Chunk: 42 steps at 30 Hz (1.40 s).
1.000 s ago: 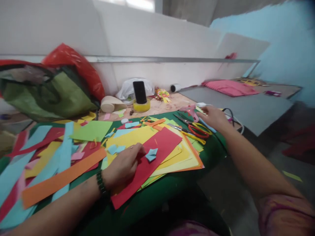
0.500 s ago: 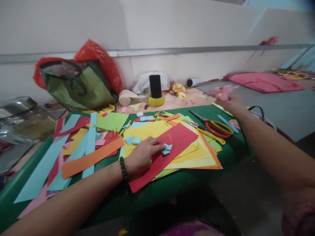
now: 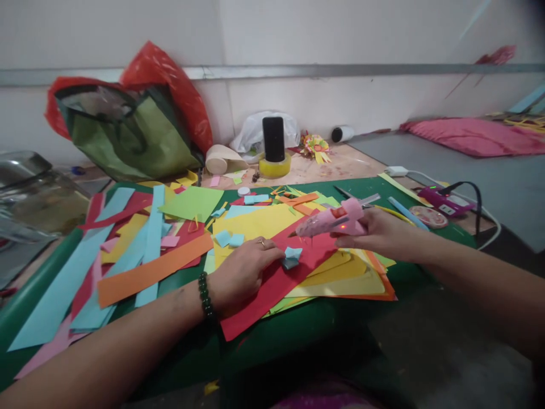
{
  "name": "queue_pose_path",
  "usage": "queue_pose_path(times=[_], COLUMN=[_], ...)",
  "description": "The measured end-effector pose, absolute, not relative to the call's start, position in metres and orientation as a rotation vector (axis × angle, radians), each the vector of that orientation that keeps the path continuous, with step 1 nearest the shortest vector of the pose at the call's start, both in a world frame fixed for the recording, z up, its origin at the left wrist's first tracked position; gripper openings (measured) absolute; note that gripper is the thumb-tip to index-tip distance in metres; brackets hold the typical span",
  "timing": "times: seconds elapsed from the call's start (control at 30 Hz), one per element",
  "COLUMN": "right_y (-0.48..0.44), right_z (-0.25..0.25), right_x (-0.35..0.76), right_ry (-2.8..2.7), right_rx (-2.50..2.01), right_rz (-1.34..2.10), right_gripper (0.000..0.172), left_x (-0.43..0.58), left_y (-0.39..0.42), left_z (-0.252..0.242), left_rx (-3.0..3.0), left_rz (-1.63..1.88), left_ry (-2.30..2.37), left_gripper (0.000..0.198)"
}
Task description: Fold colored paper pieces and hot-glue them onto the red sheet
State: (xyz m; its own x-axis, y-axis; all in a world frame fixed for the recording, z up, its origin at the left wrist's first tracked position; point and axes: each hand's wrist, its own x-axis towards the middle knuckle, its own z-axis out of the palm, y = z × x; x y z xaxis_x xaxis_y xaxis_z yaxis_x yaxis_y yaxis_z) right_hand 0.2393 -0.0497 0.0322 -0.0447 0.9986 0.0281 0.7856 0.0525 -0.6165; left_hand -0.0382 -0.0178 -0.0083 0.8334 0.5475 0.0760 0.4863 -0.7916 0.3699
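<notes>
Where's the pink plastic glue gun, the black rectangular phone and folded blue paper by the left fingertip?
Pink glue gun [image 3: 323, 221]: head view, its body.
Black phone [image 3: 273, 139]: head view, its middle.
Folded blue paper [image 3: 292, 256]: head view, its middle.

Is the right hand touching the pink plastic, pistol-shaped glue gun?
Touching. The head view shows the bare right hand gripping the pink plastic, pistol-shaped glue gun at its rear, with no gap between them.

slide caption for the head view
Right hand holding a pink glue gun over red paper, left hand touching folded blue paper
</notes>
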Motion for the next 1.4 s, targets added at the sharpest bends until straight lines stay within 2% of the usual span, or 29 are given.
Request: queue_pose_path(times=[0.13,0.27,0.47,0.9,1.4], right_y=[-0.048,-0.048,-0.044,-0.042,-0.042], right_z=[0.028,0.027,0.023,0.025,0.03], right_x=[0.231,0.228,0.227,0.225,0.224], right_ry=[-2.057,-2.097,-2.147,-2.204,-2.267], right_rx=[-1.848,-1.932,-2.064,-2.0,-2.027], right_rz=[0.831,0.871,0.749,0.662,0.705], right_gripper=[0.052,0.055,0.058,0.059,0.057], left_x=[-0.039,-0.038,-0.039,-0.037,-0.039], left_y=[-0.019,-0.018,-0.016,-0.019,-0.02], left_z=[-0.006,-0.005,-0.007,0.001,-0.002], left_rx=[2.636,2.674,2.69,2.678,2.706], left_rz=[0.208,0.19,0.238,0.162,0.198], left_ry=[0.924,0.828,0.765,0.829,0.803], left_gripper=[0.034,0.031,0.034,0.031,0.027])
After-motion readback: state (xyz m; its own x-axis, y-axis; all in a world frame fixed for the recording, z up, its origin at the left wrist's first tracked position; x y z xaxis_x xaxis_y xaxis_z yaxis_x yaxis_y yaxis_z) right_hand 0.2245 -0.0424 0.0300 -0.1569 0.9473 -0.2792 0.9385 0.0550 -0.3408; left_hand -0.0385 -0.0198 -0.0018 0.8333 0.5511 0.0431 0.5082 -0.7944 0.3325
